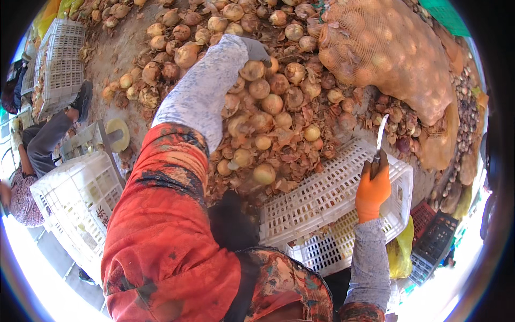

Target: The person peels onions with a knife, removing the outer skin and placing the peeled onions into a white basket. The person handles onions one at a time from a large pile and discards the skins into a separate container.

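Note:
My left hand (257, 51), in a dark grey glove, reaches into the heap of onions on the ground; its fingers bend down beside a yellow onion (252, 71), and whether they grip one is hidden. In my right hand (373, 189), gloved in orange with dark fingertips, is a knife with a curved blade (382, 131), pointing up and away from me. That hand is above the side of a white plastic crate (322, 189). Loose dry onion skins (295, 155) lie among the onions between my hands.
A full orange mesh sack of onions (386, 52) lies at the upper right. White plastic crates (60, 64) (76, 201) stand at the left, where another person's bent leg (50, 139) shows. Dark crates (434, 237) and a yellow bag (400, 251) are at the lower right.

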A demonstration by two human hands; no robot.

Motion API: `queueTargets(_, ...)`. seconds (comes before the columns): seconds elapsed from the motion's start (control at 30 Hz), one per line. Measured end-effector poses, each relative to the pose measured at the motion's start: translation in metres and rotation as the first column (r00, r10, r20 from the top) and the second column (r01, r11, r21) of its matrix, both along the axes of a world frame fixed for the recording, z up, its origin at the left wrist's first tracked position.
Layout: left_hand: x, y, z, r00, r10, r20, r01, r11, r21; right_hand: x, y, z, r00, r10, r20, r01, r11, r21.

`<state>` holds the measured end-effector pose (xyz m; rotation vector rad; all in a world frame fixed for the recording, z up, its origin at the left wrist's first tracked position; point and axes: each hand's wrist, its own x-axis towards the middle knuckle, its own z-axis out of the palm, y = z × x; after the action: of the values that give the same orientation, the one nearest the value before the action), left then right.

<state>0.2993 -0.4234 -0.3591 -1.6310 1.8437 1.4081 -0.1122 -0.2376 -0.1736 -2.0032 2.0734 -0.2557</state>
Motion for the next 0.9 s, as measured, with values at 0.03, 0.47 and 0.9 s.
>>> queueTargets(0.03, -0.002, 0.003, 0.002, 0.998, -0.007, -0.062, 0.011, 0.998, 0.058, 0.0, 0.0, 0.0, 1.0, 0.015, -0.005, -0.015, 1.0, -0.019)
queueTargets(0.47, -0.049, 0.165, 0.071, 0.975, 0.04, -0.218, -0.103, 0.952, -0.287, -0.002, -0.001, -0.002, 1.0, 0.011, -0.004, -0.011, 0.999, -0.036)
queueTargets(0.9, -0.058, 0.257, 0.077, 1.0, 0.017, 0.016, -0.011, 0.948, -0.317, -0.007, -0.001, -0.007, 0.999, 0.021, -0.032, -0.024, 0.995, -0.092)
